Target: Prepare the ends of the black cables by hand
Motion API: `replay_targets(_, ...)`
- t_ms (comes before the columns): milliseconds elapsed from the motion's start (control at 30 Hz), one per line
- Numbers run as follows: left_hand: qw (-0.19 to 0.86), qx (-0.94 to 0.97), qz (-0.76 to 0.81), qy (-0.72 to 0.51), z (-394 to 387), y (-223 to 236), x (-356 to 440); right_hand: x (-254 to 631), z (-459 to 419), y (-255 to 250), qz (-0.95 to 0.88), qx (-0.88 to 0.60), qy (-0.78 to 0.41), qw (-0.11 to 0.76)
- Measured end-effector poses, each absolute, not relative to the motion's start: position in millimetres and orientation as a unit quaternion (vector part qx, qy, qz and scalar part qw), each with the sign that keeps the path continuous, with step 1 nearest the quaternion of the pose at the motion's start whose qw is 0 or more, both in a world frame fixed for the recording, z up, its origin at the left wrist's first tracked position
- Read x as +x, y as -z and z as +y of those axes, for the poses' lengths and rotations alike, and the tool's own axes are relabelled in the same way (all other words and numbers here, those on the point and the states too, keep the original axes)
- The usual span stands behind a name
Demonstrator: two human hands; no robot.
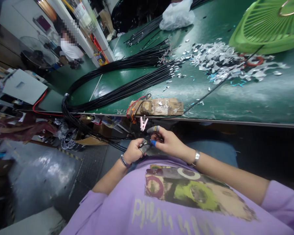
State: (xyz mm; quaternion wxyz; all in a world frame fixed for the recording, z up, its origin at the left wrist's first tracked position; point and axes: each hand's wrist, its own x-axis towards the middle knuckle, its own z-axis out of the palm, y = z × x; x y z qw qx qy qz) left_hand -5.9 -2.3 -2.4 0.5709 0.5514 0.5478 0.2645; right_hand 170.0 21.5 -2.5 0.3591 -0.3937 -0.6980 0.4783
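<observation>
My left hand (134, 150) and my right hand (167, 141) meet below the table edge, in front of my purple shirt. Both wear grey finger cots. Their fingertips pinch together on the end of a thin black cable (108, 141) that runs off to the left, and a small blue piece (153, 142) shows between the fingers. A pink clip (143, 123) hangs from the table edge just above my hands.
A green table (235, 98) carries long bundles of black cables (127, 88), a wooden block with red and black wires (159, 107), a heap of white and blue scraps (222, 62), a green basket (266, 26) and a plastic bag (177, 14). Another person (70, 47) sits far left.
</observation>
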Motion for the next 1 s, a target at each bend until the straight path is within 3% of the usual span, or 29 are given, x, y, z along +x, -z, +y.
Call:
replay_targets(233,0.548,0.531,0.568,-0.308,-0.1,0.9,-8.1,180.5,8.0,8.1,-0.811,-0.333,-0.316,0.363)
replay_targets(400,0.489,0.600,0.544,-0.323,-1.3,2.8,-11.9,184.3,8.6,1.9,-0.795,-0.318,-0.320,0.406)
replay_targets(467,0.448,0.648,0.529,-0.314,-2.9,4.1,-12.9,183.1,10.2,-4.2,-0.804,-0.343,-0.309,0.375)
replay_targets(633,0.355,0.739,0.518,-0.245,-5.1,4.8,-15.3,176.7,9.9,-18.0,-0.843,-0.418,-0.268,0.207)
replay_targets(733,0.344,0.768,0.498,-0.212,-4.9,2.3,-16.5,175.7,13.2,-20.5,-0.820,-0.441,-0.321,0.174)
replay_targets(800,0.373,0.769,0.473,-0.214,-5.0,0.4,-16.9,175.8,18.2,-17.3,-0.780,-0.419,-0.426,0.184)
replay_targets(900,0.472,0.699,0.473,-0.255,-5.9,-1.0,-17.5,174.1,24.5,-5.7,-0.666,-0.364,-0.610,0.229)
replay_targets(1000,0.567,0.559,0.502,-0.338,-5.9,-0.2,-20.5,170.0,23.2,6.5,-0.608,-0.366,-0.647,0.278)
